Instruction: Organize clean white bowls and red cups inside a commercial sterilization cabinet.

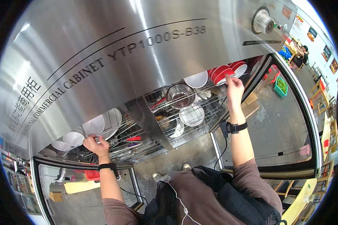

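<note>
Red round bowls [222,73] stand at 2 o'clock on the wire rack [199,98]; right hand [233,87] pinches one rim. Left hand [95,144] grips white shallow plate [94,125] at 8 o'clock. Unloading step; lift clear of rack wires.

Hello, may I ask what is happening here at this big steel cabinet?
A person stands in front of an open stainless steel cabinet with wire shelves full of dishes. The left hand rests on the wire shelf beside white bowls. The right hand reaches up to the red bowls stacked on the other side; its fingers touch their edge, but a closed grip cannot be confirmed. Metal bowls sit between the two hands. Both glass doors are open.
</note>
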The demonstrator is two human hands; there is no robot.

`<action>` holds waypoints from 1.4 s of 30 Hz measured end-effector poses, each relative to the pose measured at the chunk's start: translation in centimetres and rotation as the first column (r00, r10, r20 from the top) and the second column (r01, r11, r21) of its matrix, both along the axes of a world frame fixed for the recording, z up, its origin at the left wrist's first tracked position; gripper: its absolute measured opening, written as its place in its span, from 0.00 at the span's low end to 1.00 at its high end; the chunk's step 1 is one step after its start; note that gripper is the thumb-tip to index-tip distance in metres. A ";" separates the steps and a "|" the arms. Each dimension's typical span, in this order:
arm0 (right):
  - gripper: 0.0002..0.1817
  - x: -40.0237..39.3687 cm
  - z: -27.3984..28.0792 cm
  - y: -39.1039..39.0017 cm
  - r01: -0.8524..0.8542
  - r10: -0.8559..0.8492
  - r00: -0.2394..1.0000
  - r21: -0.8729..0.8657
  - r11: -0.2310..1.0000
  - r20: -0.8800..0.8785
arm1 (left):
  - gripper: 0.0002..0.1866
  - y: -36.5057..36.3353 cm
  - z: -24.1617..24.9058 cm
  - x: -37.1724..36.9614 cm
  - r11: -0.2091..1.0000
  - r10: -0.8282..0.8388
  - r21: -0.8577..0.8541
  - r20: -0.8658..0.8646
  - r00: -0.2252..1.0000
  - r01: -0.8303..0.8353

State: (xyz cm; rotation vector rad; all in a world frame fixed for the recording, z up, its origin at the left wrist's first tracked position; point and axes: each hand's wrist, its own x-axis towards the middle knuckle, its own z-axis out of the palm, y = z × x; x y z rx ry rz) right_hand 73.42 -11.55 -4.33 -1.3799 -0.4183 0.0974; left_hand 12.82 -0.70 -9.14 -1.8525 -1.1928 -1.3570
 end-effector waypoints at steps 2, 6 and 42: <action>0.15 -0.6 2.5 -1.2 -0.221 0.231 0.959 0.075 0.972 -0.166 | 0.15 -0.3 0.2 0.1 1.000 0.016 -0.014 -0.012 1.000 -0.017; 0.08 -0.6 3.1 -0.3 -0.335 0.381 0.888 0.204 0.920 -0.259 | 0.14 -0.9 0.3 0.0 0.996 0.024 -0.090 -0.017 1.000 -0.026; 0.13 -21.0 6.6 6.8 -0.338 0.851 0.143 -0.783 0.521 0.505 | 0.15 -0.2 0.3 -0.7 0.992 -0.116 -0.048 0.032 0.993 0.117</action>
